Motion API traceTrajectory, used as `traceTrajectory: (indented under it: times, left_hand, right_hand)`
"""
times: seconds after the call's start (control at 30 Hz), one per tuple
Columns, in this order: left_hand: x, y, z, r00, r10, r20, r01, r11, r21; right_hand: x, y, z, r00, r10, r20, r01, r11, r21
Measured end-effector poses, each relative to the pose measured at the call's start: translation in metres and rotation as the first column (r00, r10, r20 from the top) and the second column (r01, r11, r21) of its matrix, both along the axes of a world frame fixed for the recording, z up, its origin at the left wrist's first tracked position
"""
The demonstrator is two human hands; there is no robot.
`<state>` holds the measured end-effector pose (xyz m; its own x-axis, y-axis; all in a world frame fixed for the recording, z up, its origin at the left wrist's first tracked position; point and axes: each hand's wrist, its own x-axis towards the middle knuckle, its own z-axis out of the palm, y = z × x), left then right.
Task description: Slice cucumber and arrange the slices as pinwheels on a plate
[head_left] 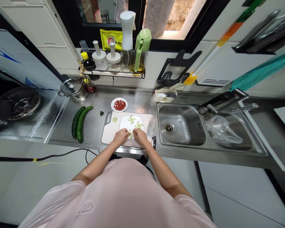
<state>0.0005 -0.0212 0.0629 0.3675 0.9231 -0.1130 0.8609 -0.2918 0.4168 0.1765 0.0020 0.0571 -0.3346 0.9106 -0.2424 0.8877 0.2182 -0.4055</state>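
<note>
A white square plate rests on the white cutting board. Thin cucumber slices lie on the plate in pinwheel shapes, two toward the back and one at the front. At the plate's front left, my left hand has its fingers closed at a piece of the front pinwheel. Opposite it, my right hand pinches at the same group of slices. A few loose slices sit on the board's left part. The black handle of a knife shows beside my right wrist; its blade is mostly hidden.
Two whole cucumbers and a cucumber end lie left of the board. Behind it stands a small plate of chopped red pieces. A lidded pot is at back left. The double sink lies to the right.
</note>
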Motion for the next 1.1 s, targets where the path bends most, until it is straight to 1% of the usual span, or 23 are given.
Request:
traceTrajectory:
  times: [0.2,0.4,0.6,0.77,0.93,1.1]
  left_hand:
    - [0.002,-0.0007,-0.0008,0.999,-0.017,-0.036,0.016,1.0,-0.015]
    - [0.0018,-0.0004,0.0026,0.999,-0.025,-0.04,0.024,1.0,-0.012]
    - [0.0014,-0.0006,0.0045,0.998,-0.036,-0.056,0.036,0.999,0.001]
    - [0.0005,-0.001,0.0008,0.998,-0.039,-0.047,0.04,0.999,0.036]
    - [-0.0005,-0.0007,-0.0039,0.998,-0.049,-0.03,0.051,0.997,0.065]
    - [-0.0002,-0.0006,-0.0039,0.999,-0.047,-0.024,0.048,0.997,0.06]
  right_hand:
    - [-0.0033,-0.0042,-0.0002,0.999,0.02,0.038,-0.021,0.999,0.033]
    - [-0.0042,-0.0036,0.0011,0.999,0.016,0.049,-0.017,1.0,0.016]
    - [-0.0031,-0.0048,0.0025,1.0,0.003,-0.028,-0.003,1.0,0.012]
    - [-0.0011,-0.0074,0.0029,0.997,-0.006,-0.078,0.007,1.0,0.014]
    - [-0.001,-0.0085,0.0012,0.996,-0.005,-0.093,0.006,1.0,0.02]
    - [-0.0015,-0.0098,-0.0011,0.996,-0.01,-0.091,0.013,0.999,0.038]
